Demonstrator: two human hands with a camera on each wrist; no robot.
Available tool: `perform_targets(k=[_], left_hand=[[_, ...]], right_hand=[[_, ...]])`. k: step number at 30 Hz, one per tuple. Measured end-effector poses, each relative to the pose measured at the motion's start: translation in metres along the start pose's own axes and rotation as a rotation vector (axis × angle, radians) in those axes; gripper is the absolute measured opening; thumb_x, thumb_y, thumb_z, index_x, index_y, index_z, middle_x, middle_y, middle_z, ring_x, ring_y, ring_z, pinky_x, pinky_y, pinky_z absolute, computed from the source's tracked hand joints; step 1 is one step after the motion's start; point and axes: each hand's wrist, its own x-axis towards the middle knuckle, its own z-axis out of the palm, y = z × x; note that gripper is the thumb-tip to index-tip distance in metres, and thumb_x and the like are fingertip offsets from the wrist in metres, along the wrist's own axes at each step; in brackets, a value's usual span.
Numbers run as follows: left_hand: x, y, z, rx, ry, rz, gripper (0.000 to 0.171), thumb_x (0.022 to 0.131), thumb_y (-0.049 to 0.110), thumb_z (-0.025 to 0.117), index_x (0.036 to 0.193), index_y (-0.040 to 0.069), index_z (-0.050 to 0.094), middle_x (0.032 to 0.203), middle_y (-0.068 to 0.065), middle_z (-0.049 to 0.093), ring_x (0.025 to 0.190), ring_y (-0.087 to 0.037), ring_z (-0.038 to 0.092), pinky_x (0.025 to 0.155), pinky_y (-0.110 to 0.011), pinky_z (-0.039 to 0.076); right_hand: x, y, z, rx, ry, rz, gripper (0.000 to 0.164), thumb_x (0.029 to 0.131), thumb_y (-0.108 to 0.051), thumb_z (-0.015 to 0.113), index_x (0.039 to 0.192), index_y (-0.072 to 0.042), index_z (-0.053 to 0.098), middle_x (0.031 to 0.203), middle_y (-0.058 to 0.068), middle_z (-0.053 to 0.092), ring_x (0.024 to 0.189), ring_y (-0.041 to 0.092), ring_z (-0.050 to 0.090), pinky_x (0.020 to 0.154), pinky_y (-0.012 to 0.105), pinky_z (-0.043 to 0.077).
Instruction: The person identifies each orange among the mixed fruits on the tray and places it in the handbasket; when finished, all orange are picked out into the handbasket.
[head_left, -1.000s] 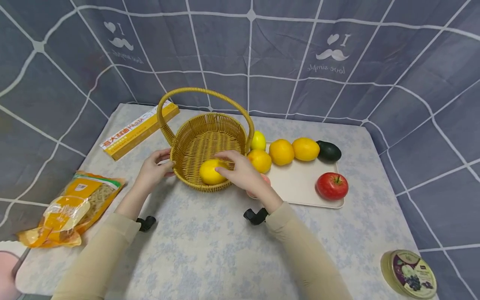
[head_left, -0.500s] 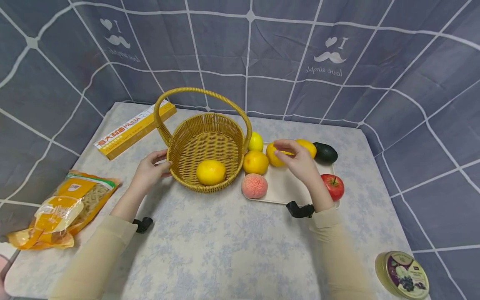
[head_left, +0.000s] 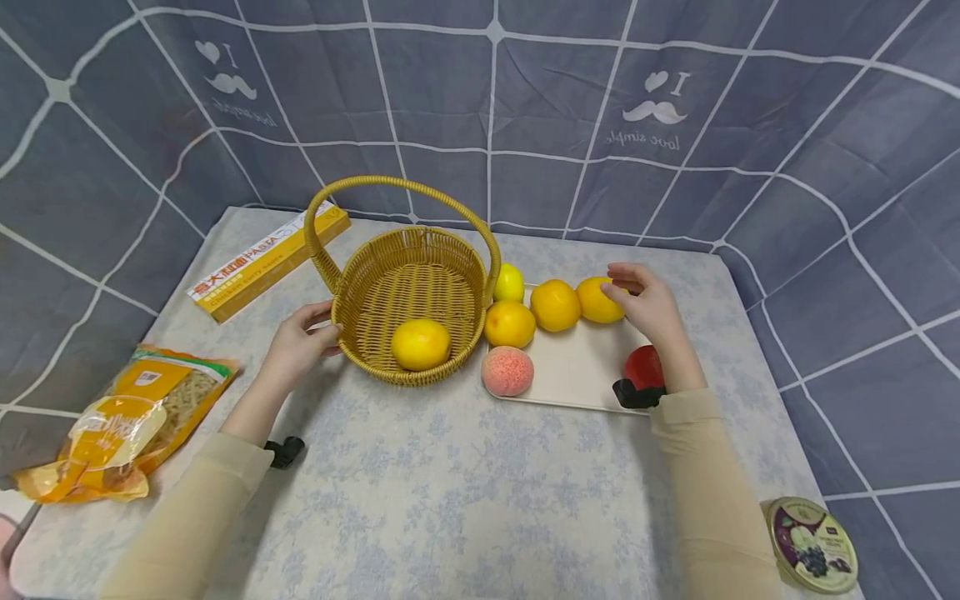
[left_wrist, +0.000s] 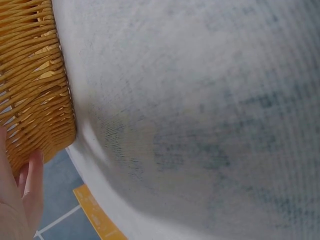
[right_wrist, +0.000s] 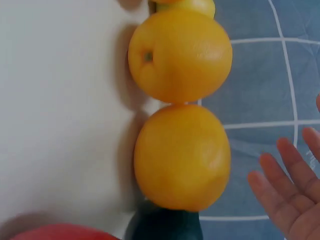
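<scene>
My left hand [head_left: 298, 346] is at the left side of a wicker basket [head_left: 352, 325], fingertips touching its outer wall, as the left wrist view also shows. Inside the basket lies one yellow fruit [head_left: 422, 344]. Over the right end of the fruit row on a cream tray [head_left: 573, 375] is my right hand [head_left: 651, 304], fingers spread and holding nothing. It is nearest a yellow-orange fruit [right_wrist: 182, 157]; the right wrist view shows a gap between them. Beside that fruit is an orange [right_wrist: 185, 55]. A dark green fruit [right_wrist: 165, 225] is hidden in the head view by my hand.
Also on the tray are another orange-yellow fruit [head_left: 510, 323], a peach [head_left: 507, 371] and a partly covered red apple [head_left: 642, 364]. Behind is a bright yellow lemon [head_left: 510, 283]. A pasta box [head_left: 266, 267], pasta bag [head_left: 142, 417] and round tin [head_left: 812, 546] lie around the table.
My right hand has let go of the yellow fruit in the basket and moved right, across the tray to its far end. The left hand stays at the basket.
</scene>
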Motion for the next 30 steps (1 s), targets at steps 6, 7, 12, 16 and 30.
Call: perform_targets(k=[6,7,12,16,30], left_hand=[[-0.001,0.001,-0.001,-0.010,-0.017,-0.005,0.058,0.103,0.018,0.048,0.156,0.005,0.026,0.155,-0.021,0.034,0.131,-0.039,0.048,0.093,-0.035,0.059],[-0.001,0.001,-0.001,-0.011,-0.019,-0.005,0.058,0.103,0.018,0.048,0.156,0.005,0.026,0.155,-0.021,0.034,0.131,-0.039,0.048,0.093,-0.035,0.059],[0.000,0.000,-0.001,-0.011,-0.020,-0.008,0.059,0.103,0.018,0.048,0.156,0.006,0.026,0.155,-0.021,0.034,0.131,-0.039,0.048,0.093,-0.036,0.059],[0.000,0.000,-0.001,-0.012,-0.019,-0.009,0.059,0.103,0.018,0.049,0.156,0.007,0.026,0.155,-0.021,0.034,0.131,-0.038,0.048,0.092,-0.035,0.060],[-0.001,0.001,-0.001,-0.017,-0.021,-0.011,0.059,0.104,0.020,0.049,0.156,0.006,0.026,0.155,-0.021,0.034,0.131,-0.038,0.048,0.093,-0.034,0.060]], right_hand=[[0.005,0.003,-0.008,-0.009,-0.007,0.032,0.060,0.097,-0.035,0.060,0.148,-0.008,0.042,0.151,0.017,0.043,0.141,0.035,0.039,0.117,0.054,0.036],[0.006,0.004,-0.009,-0.012,-0.008,0.034,0.060,0.097,-0.034,0.060,0.148,-0.008,0.042,0.152,0.017,0.042,0.141,0.036,0.038,0.118,0.054,0.035],[0.014,0.005,-0.011,-0.055,-0.030,0.063,0.062,0.097,-0.031,0.061,0.150,-0.008,0.040,0.153,0.018,0.039,0.141,0.038,0.037,0.118,0.054,0.035],[0.024,0.004,-0.007,-0.151,-0.103,0.082,0.065,0.097,-0.029,0.062,0.151,-0.005,0.036,0.154,0.021,0.037,0.140,0.040,0.037,0.117,0.055,0.035],[0.040,0.007,0.008,-0.321,-0.230,0.152,0.075,0.094,-0.025,0.063,0.153,0.003,0.026,0.154,0.029,0.031,0.139,0.045,0.034,0.119,0.058,0.031]])
